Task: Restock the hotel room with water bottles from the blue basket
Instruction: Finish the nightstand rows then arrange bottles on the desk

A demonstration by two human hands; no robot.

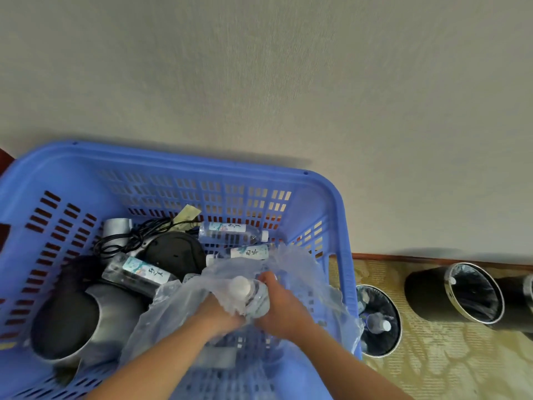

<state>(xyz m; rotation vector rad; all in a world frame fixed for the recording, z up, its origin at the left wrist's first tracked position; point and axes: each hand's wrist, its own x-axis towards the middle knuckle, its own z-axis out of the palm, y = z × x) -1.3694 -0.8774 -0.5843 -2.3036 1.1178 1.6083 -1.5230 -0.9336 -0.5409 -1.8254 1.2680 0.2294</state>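
**A:** Where is the bottle that is being handled?

**B:** Over the right half of the blue basket (pixel 184 166), toward its near edge. The water bottle (pixel 255 298) points its white cap up at the camera and is half wrapped in a clear plastic bag (pixel 173 313).

**A:** And the hands?

**B:** The right hand (pixel 284 311) has its fingers (pixel 266 278) curled round the bottle's body. The left hand (pixel 220 316) is closed on a bunch of the bag's film just beside the cap. I cannot tell whether it also touches the bottle.

**A:** Any other bottles?

**B:** Three lie on their sides in the basket. The far bottle (pixel 230 233) is by the far wall, cap to the right. The labelled bottle (pixel 251 252) is just nearer and partly under the bag. The left bottle (pixel 138 274) lies slantwise near the middle, beside a black round base (pixel 176 252).

**A:** What else is in there?

**B:** A black cord (pixel 129 236) is tangled toward the far left. A metal kettle (pixel 109 313) lies on its side at the near left corner.

**A:** And outside the basket?

**B:** A pale wall (pixel 288 82) stands behind it. On the patterned carpet (pixel 432 368) a lined bin (pixel 389 346) stands just beside the basket's right edge, with a capped bottle (pixel 377 324) inside. A second bin (pixel 424 298) is farther right.
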